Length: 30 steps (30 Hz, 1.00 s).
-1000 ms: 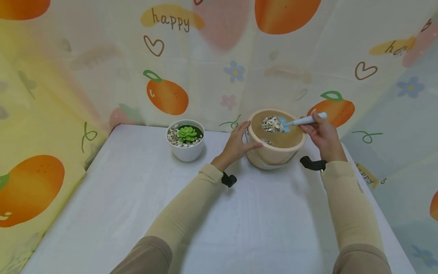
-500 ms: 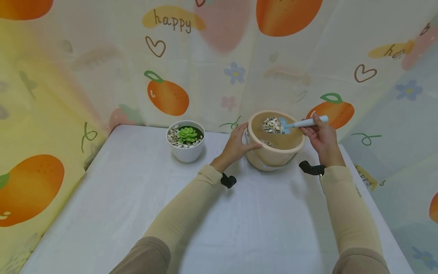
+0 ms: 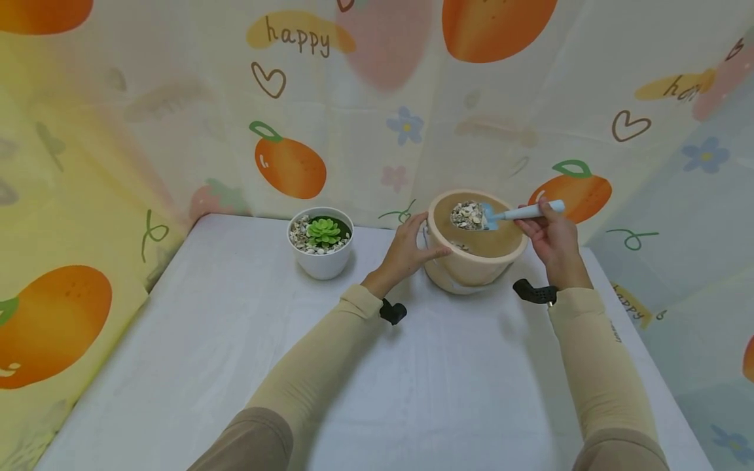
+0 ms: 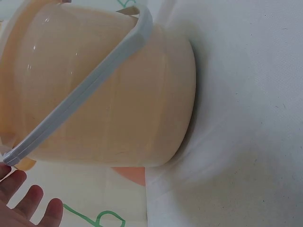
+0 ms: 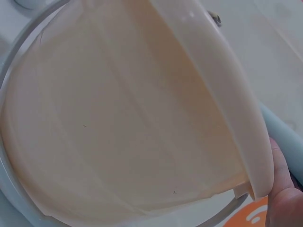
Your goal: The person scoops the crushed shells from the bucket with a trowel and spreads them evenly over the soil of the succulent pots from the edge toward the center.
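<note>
A cream bucket [image 3: 468, 269] with a pale handle [image 4: 90, 87] stands on the white-covered table, and brownish contents show inside it. My left hand [image 3: 406, 248] holds its left side, thumb along the front rim and fingertips near the handle's end. My right hand [image 3: 554, 239] grips the light-blue handle of a small shovel [image 3: 524, 212] beside the bucket's right rim. On the blade lies a heap of pale pebbles [image 3: 467, 216], level over the bucket's opening. In the right wrist view, the bucket wall [image 5: 113, 113] hides the blade; only part of the handle shows.
To the left, a white pot [image 3: 321, 263] holds a green succulent [image 3: 324, 231] among pebbles. Behind the table [image 3: 377, 392] hangs a fruit-patterned cloth [image 3: 353, 131], close to the bucket's back. Each wrist wears a black device [image 3: 535, 291].
Almost nothing differs. My right wrist has dropped slightly and come a little left, while the loaded shovel stays over the bucket. My left hand keeps its place.
</note>
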Each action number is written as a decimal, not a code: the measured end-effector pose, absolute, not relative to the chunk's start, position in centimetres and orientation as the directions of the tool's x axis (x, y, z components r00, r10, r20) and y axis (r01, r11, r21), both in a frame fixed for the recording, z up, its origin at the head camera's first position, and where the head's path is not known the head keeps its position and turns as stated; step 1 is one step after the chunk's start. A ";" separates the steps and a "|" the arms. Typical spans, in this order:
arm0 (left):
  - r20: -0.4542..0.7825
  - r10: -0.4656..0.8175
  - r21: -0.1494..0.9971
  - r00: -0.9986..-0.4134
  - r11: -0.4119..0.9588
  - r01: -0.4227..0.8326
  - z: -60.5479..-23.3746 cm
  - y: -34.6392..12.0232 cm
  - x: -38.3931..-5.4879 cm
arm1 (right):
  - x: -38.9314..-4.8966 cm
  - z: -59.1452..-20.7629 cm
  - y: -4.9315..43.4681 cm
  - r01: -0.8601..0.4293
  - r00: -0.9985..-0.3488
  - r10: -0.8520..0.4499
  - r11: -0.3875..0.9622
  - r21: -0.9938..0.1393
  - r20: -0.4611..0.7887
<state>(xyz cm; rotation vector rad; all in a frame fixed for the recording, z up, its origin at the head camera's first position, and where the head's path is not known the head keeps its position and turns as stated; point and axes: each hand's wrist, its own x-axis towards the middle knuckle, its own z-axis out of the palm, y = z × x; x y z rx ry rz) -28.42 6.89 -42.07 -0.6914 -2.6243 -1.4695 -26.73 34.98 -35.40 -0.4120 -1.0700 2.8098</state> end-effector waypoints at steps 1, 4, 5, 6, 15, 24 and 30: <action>0.263 0.356 0.794 -0.897 0.447 0.411 -42.1 6.9 -28.4 | -26.7 -35.4 34.9 -0.005 -0.957 0.198 -0.745 -0.667 -0.214; 0.268 0.362 0.790 -0.893 0.448 0.419 -42.1 6.9 -28.4 | -26.5 -35.2 34.9 -0.005 -0.954 0.206 -0.734 -0.679 -0.216; 0.269 0.362 0.789 -0.893 0.449 0.420 -42.1 6.9 -28.3 | -26.5 -35.2 34.9 -0.006 -0.954 0.210 -0.728 -0.685 -0.215; 0.269 0.362 0.788 -0.892 0.451 0.420 -42.1 6.9 -28.3 | -26.5 -35.2 34.8 -0.006 -0.954 0.210 -0.728 -0.686 -0.215; 0.255 0.362 0.783 -0.897 0.467 0.411 -42.0 6.7 -28.2 | -26.4 -35.1 34.3 -0.026 -0.956 0.223 -0.712 -0.702 -0.191; 0.284 0.372 0.777 -0.884 0.451 0.439 -41.6 6.1 -27.8 | -26.1 -34.9 33.7 -0.030 -0.957 0.220 -0.723 -0.690 -0.188; 0.293 0.366 0.773 -0.883 0.453 0.444 -41.1 5.3 -27.8 | -26.0 -34.5 33.1 -0.037 -0.961 0.208 -0.747 -0.664 -0.180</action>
